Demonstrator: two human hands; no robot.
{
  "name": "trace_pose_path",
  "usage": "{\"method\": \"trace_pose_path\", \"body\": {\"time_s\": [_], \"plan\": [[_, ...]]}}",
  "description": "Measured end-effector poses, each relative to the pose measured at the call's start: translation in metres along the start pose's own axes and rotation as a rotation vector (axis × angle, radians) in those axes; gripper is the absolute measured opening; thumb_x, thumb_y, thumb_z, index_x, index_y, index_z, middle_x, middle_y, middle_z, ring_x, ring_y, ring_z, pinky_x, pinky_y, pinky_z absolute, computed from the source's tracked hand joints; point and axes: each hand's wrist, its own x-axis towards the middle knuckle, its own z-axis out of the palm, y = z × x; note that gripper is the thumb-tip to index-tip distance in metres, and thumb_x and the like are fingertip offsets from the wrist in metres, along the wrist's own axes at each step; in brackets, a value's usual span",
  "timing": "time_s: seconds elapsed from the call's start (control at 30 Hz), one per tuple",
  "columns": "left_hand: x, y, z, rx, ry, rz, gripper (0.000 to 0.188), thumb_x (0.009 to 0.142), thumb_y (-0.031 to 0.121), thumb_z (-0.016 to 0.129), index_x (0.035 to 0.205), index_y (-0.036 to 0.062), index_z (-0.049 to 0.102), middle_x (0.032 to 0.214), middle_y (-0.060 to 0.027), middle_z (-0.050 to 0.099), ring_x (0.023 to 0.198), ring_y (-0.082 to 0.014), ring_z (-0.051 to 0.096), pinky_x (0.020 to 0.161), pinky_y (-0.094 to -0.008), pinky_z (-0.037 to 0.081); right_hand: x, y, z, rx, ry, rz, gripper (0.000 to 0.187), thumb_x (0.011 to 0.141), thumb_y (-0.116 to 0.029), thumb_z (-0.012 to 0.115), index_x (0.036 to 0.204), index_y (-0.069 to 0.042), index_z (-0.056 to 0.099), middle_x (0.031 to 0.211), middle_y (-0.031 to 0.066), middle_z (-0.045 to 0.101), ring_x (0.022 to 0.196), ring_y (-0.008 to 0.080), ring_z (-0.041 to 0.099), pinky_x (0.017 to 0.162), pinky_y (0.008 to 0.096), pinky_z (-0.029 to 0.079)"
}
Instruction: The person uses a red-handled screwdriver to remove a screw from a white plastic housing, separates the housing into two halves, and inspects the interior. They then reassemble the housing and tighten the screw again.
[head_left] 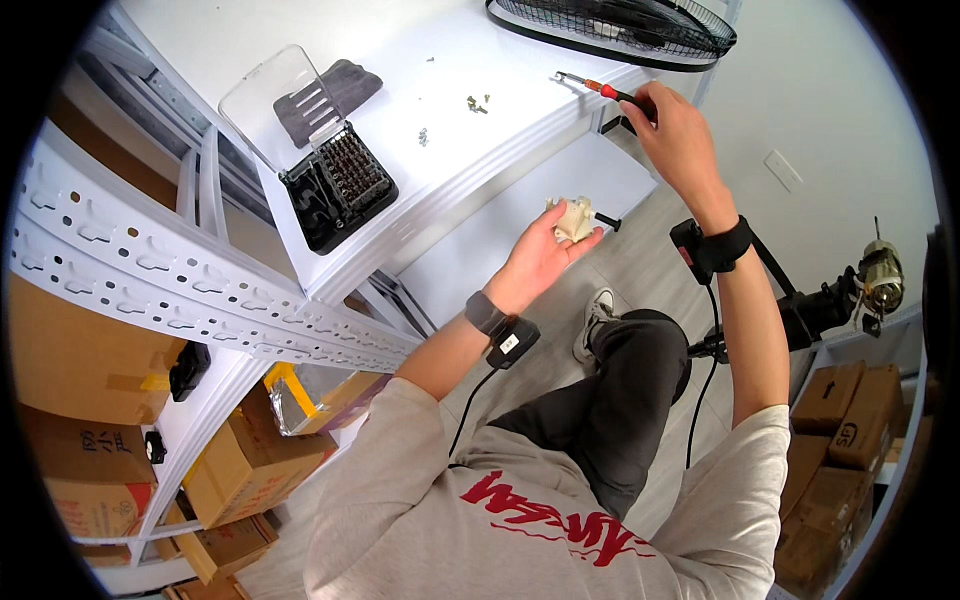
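Note:
In my right hand [672, 135] is a red and black screwdriver [605, 90], its metal tip pointing left over the white shelf. My left hand [548, 252] is closed around a cream plastic part [574, 219], held just off the shelf's front edge. A short dark rod or shaft [608, 221] sticks out of that part to the right. Small brass-coloured screws [478, 104] lie loose on the shelf, with a few silvery ones [423, 137] to their left. An opened bit set [345, 185] sits at the left, its clear lid raised.
A grey cloth or pouch [335, 98] lies behind the bit set. A round black wire fan guard [620, 25] rests at the far edge. Cardboard boxes [250, 455] fill the lower left rack; more boxes [835, 450] and a fishing reel [880, 275] are at the right.

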Motion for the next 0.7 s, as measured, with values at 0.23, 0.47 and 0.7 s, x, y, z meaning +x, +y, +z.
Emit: {"method": "trace_pose_path", "body": {"time_s": [0.23,0.47,0.7], "plan": [[0.017,0.004,0.008,-0.017,-0.031,0.077,0.026,0.100,0.018,0.045,0.118,-0.0012,0.043,0.123,-0.0153,0.050,0.116,-0.0333,0.051,0.107,-0.0531,0.042,-0.002,-0.005,-0.006,0.027,-0.005,-0.001,0.024,0.089,-0.022,0.066,0.092,0.000,0.058,0.083,0.0162,0.066,0.070,0.0338,0.063,0.061,0.0408,0.049],[0.030,0.012,0.021,0.003,-0.092,0.043,0.039,0.100,0.025,0.048,0.126,-0.0033,0.040,0.127,-0.0195,0.048,0.119,-0.0486,0.049,0.104,-0.0527,0.044,-0.030,-0.022,-0.035,0.068,-0.014,0.007,0.021,0.088,-0.018,0.067,0.091,0.000,0.058,0.083,0.0152,0.065,0.068,0.0315,0.063,0.060,0.0367,0.049],[0.057,0.002,0.012,-0.118,0.028,0.065,0.040,0.099,0.022,0.050,0.127,-0.0041,0.040,0.128,-0.0221,0.047,0.117,-0.0471,0.052,0.100,-0.0505,0.047,-0.099,-0.024,-0.059,0.040,-0.108,0.062,0.019,0.087,-0.018,0.068,0.093,-0.003,0.058,0.083,0.0122,0.064,0.069,0.0305,0.064,0.058,0.0375,0.049]]}}
